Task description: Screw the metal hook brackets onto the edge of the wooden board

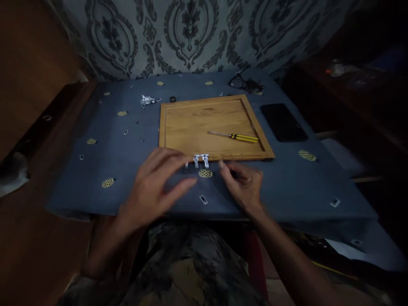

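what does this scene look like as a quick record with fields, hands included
surface: blue patterned cloth
workpiece: wooden panel, metal fittings at its near edge
tool: yellow-and-black screwdriver, lying on the panel
left: left hand, thumb and fingers apart, beside the fittings
right: right hand by the near edge, grip unclear
around: dark slab right of the panel; eyeglasses beyond its far edge

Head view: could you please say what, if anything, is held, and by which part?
The left hand holds nothing visible; whether the right hand does cannot be told.
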{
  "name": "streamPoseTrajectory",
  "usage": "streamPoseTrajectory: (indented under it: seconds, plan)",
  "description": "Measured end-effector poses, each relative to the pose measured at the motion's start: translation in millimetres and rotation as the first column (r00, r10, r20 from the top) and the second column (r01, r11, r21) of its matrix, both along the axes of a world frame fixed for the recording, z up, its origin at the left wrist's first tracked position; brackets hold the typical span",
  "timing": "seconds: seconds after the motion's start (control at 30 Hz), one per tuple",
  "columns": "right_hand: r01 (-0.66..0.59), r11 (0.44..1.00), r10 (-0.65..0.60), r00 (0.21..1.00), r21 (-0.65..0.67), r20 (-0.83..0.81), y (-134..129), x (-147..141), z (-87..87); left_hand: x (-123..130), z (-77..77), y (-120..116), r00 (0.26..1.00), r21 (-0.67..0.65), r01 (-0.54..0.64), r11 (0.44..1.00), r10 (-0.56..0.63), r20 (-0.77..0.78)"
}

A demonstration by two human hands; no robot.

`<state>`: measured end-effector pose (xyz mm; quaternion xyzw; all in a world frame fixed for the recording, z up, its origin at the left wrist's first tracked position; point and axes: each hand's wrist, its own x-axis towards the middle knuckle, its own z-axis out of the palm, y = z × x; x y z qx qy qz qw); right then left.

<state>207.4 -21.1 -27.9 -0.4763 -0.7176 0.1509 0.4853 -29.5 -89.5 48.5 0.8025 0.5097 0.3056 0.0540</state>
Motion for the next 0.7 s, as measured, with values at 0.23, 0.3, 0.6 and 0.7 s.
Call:
streamPoseTrajectory:
  seconds: [0.23,0.3,0.6,0.7]
  plan:
    - [0.003,0.999,-0.003,1.0,-0.039,-0.011,0.0,0.4,0.2,-27.8,-50.5,55.6,0.982,-0.022,-0.047,0.999,0.042,-0.186]
    - [0.004,0.999,-0.004,1.0,-0.043,-0.011,0.4,0.4,0.0,-28.8,-56.3,57.8,0.978,-0.031,-0.026,0.999,0.019,-0.21]
    - [-0.009,0.999,0.009,1.0,-0.037,0.001,0.5,1.6,-0.1,-25.4,-56.3,59.4,0.972,-0.087,-0.039,0.995,0.017,-0.232]
    - [-0.018,0.999,0.019,1.0,-0.027,0.004,0.9,2.0,-1.2,-24.8,-55.0,58.6,0.97,-0.117,-0.054,0.992,0.024,-0.242]
